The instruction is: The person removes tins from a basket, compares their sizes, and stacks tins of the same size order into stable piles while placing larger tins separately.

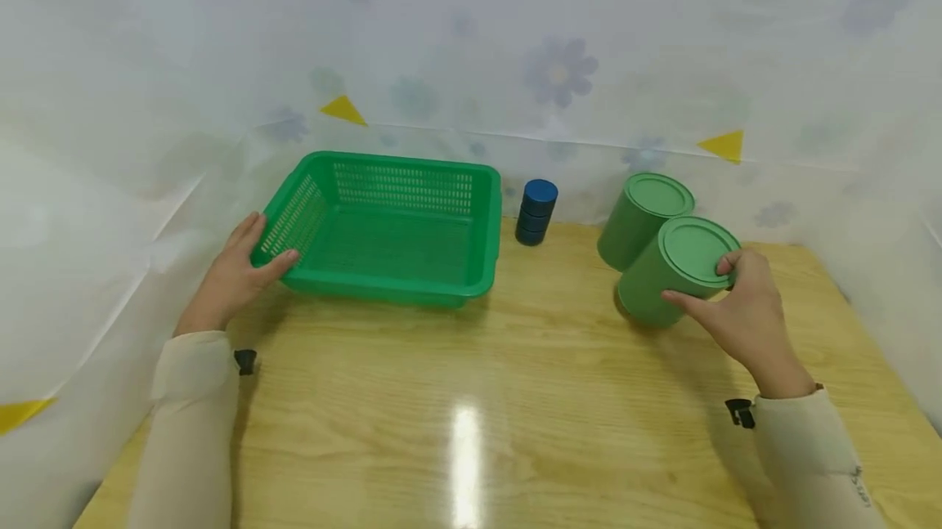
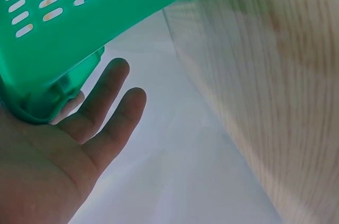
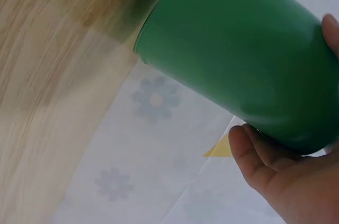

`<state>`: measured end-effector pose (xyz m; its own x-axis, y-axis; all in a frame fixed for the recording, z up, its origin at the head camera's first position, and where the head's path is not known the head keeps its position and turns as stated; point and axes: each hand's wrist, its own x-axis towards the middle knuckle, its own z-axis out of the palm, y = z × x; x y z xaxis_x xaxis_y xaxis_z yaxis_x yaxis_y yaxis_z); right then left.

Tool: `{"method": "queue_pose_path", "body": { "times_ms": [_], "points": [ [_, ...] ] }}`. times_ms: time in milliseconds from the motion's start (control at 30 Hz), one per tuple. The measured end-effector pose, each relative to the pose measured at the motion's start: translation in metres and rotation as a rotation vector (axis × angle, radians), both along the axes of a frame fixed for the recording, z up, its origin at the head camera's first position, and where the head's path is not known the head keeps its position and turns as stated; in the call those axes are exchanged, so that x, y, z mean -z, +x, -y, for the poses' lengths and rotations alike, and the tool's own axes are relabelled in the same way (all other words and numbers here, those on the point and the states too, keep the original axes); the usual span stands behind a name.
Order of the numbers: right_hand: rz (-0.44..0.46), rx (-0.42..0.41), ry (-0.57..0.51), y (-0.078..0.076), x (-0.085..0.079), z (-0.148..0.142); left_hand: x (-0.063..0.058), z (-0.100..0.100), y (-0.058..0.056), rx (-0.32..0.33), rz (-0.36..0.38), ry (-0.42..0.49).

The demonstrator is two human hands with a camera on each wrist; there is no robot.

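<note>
At the left, a green plastic basket (image 1: 397,284) with slotted walls has my left hand (image 1: 234,271) at its left end. The thumb lies over the rim and the fingers are outside; two fingers (image 2: 114,126) stick out away from the wall in the left wrist view. My right hand (image 1: 746,316) grips the nearer green canister (image 1: 655,288) by its top, thumb on the near side and fingers round the far right edge. This canister leans, its base close over the table. Behind it stands a second green canister (image 1: 625,222), partly covered by the first.
Between basket and canisters stands a dark blue ribbed cylinder (image 1: 536,214) near the back. The wooden table (image 1: 471,374) ends at a white flower-print sheet (image 1: 456,47) at the back and sides. Yellow triangles (image 1: 724,146) mark the sheet.
</note>
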<state>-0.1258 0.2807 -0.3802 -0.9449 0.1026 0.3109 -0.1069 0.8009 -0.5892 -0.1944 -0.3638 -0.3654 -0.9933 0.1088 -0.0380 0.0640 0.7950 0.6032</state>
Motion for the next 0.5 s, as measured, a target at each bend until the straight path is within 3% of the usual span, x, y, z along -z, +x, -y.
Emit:
{"method": "queue_pose_path", "body": {
  "times_ms": [200,500],
  "points": [
    [0.070,-0.061,0.051,-0.001,0.001,-0.011,-0.001,-0.003,-0.003,-0.006,-0.005,-0.008],
    [0.192,-0.101,0.050,-0.008,-0.001,-0.019,-0.004,0.000,-0.001,-0.014,0.046,-0.048]
  ]
}}
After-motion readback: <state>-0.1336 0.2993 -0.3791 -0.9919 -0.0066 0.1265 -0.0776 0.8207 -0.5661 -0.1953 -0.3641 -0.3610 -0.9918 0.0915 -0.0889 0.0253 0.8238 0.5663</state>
